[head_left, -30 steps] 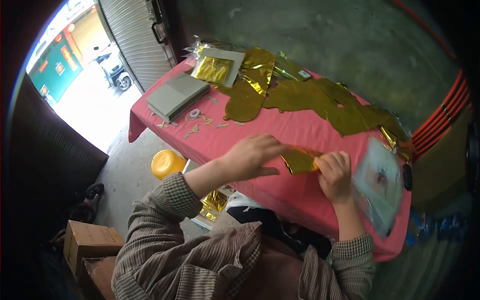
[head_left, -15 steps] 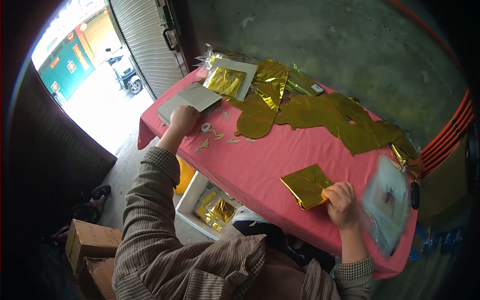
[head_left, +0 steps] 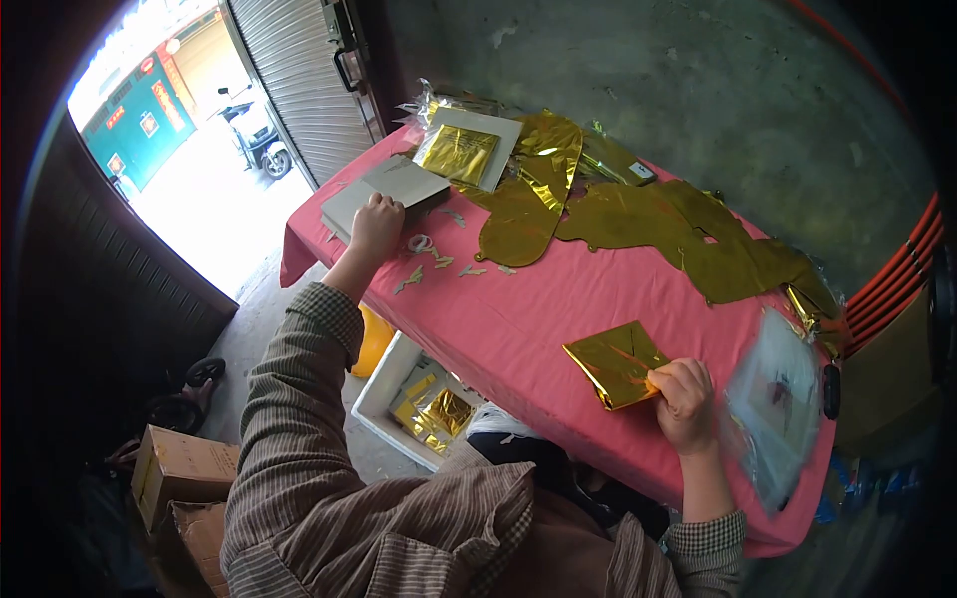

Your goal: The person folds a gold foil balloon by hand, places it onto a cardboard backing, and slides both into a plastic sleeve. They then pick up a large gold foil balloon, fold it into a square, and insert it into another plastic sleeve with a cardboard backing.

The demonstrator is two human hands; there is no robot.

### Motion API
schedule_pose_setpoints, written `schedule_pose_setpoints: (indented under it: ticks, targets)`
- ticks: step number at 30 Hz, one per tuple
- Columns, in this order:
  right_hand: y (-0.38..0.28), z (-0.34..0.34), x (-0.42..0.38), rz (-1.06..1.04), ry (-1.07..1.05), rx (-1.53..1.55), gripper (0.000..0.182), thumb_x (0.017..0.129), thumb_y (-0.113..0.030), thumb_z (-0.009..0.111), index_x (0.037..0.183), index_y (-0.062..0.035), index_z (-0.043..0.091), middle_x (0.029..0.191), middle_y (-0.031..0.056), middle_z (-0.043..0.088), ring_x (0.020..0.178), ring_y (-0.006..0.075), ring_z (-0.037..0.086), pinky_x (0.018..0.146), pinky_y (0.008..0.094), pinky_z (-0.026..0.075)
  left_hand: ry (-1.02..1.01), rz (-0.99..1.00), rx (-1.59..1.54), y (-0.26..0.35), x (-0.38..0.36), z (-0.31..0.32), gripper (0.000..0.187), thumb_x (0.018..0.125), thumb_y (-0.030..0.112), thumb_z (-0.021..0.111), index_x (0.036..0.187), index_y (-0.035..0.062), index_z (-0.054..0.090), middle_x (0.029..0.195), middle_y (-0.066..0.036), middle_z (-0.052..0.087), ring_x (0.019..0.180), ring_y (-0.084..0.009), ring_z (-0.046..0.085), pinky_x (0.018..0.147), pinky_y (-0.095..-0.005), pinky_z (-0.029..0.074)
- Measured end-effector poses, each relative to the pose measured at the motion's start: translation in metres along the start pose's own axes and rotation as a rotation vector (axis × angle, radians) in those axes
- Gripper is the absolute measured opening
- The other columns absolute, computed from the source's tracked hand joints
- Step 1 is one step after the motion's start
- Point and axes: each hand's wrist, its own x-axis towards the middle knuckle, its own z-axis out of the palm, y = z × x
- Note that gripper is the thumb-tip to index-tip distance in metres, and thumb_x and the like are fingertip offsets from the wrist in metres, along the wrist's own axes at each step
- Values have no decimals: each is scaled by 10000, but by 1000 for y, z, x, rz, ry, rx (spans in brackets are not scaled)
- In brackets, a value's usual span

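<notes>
Left hand [head_left: 376, 225] is stretched out to the stack of grey cards [head_left: 384, 191] at the far corner of the pink table [head_left: 518, 319], fingers curled on its edge (actual grip hard to tell); right hand [head_left: 683, 394] pinches the folded gold foil square [head_left: 615, 363] lying flat near the front edge; clear plastic bag [head_left: 778, 404] just beside it.

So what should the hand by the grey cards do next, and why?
Probably lift one card off the grey stack. The left hand rests at that stack's edge, while the right hand pins a folded gold foil on the pink cloth, with no card beside it.
</notes>
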Motion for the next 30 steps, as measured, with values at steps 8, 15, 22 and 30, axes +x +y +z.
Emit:
schedule_pose_setpoints:
  ticks: [8,15,22,30]
  targets:
    - [0,1,-1,-22,21,1,196,630,52,595,799,-49,595,760,54,559,758,242,557,698,367,437,58,23,45,4,8,-10,131,788,145,558,881,76,618,894,-62,630,918,-214,597,746,-367,491]
    - [0,0,0,-6,24,30,250,580,93,579,791,-41,580,773,71,586,767,271,561,689,373,434,-135,-215,-468,5,5,-44,218,806,287,593,804,88,682,850,-103,656,806,-280,649,698,-400,514]
    - [-1,0,0,-4,24,35,249,582,102,567,787,-38,578,773,76,588,762,273,562,691,371,434,101,-223,-340,-15,13,-94,176,802,231,569,789,85,666,834,-100,639,803,-290,634,708,-410,509]
    - [3,-10,1,27,89,21,246,598,120,561,797,-24,574,768,85,587,767,282,568,675,376,436,489,-18,-232,26,-11,-184,97,790,162,578,740,90,620,793,-61,585,788,-230,605,657,-364,491]
